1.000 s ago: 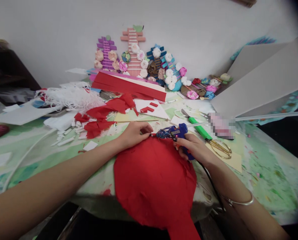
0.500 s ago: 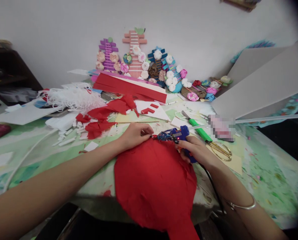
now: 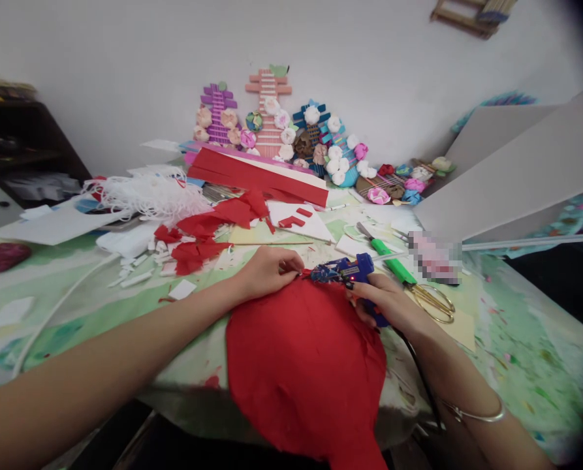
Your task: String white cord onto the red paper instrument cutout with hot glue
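A large rounded shape covered in red crepe paper (image 3: 305,365) lies over the table's front edge, its narrow end pointing down toward me. At its far edge my left hand (image 3: 269,273) is closed, fingertips pinching the red paper. My right hand (image 3: 382,297) grips a blue hot glue gun (image 3: 357,267) with a small red light lit. The gun's nozzle end, coated in dark, stringy stuff, points left at the paper's far edge, close to my left fingertips. A glue stick juts from its back, and a black cord trails below my right wrist.
Right of the gun lie a green utility knife (image 3: 392,261) and gold-handled scissors (image 3: 434,301). Red paper scraps (image 3: 198,254) and white shredded strands (image 3: 149,196) cover the left. Behind stand flower-decorated craft instruments (image 3: 267,124). A grey board (image 3: 511,176) leans at right.
The view has tilted slightly, so everything sits a little lower. Both hands keep their holds, and the glue gun's nozzle stays at the red paper's far edge.
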{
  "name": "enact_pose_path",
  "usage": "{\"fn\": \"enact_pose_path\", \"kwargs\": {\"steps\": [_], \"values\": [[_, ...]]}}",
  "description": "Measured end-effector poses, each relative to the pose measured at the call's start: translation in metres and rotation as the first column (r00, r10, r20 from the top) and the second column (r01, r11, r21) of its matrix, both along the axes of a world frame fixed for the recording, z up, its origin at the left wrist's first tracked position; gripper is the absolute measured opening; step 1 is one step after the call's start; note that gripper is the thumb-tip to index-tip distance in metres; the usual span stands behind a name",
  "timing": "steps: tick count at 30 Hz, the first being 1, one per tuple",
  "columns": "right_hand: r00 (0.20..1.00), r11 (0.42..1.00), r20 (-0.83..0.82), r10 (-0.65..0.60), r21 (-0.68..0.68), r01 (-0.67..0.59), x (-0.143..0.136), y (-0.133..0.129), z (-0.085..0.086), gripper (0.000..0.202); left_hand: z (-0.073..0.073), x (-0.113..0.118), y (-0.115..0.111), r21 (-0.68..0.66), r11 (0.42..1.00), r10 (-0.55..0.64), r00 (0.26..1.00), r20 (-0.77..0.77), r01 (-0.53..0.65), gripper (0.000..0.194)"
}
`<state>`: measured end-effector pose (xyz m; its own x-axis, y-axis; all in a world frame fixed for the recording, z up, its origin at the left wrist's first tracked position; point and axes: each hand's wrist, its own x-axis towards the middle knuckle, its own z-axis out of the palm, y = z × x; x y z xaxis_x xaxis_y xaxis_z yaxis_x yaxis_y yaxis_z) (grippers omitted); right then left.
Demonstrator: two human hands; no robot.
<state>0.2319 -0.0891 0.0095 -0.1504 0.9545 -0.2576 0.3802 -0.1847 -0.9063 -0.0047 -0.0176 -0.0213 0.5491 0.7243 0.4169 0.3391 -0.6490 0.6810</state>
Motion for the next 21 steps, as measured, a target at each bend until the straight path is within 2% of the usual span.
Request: {"fn": "enact_pose_path", "kwargs": {"steps": [6,12,15,18,21], "values": [[1.0,1.0,-0.027,0.007,0.008,-0.007,0.002,0.0,-0.002,0.017,0.004,-0.001,-0.004,-0.044,0.999,-0.015,0.999,0.033,0.016,0.029],[0.998,1.0,-0.061,-0.002,0.023,0.003,0.005,-0.002,-0.004,0.019,0.005,-0.003,-0.001,-0.05,0.996,0.076,0.996,0.038,-0.074,0.022],[0.995,0.999,-0.096,-0.013,0.042,0.017,0.006,-0.003,-0.003,0.02,0.004,-0.006,0.002,-0.004,0.987,0.162,0.987,-0.019,-0.163,0.018],[0.994,0.998,-0.105,-0.007,0.069,0.014,0.006,-0.006,0.0,0.023,0.005,-0.01,0.006,0.043,0.969,0.248,0.959,-0.138,-0.244,0.015],[0.995,0.992,-0.095,0.003,0.124,0.009,0.007,-0.01,0.007,0.025,0.008,-0.015,0.01,0.034,0.964,0.265,0.928,-0.261,-0.265,0.014]]}}
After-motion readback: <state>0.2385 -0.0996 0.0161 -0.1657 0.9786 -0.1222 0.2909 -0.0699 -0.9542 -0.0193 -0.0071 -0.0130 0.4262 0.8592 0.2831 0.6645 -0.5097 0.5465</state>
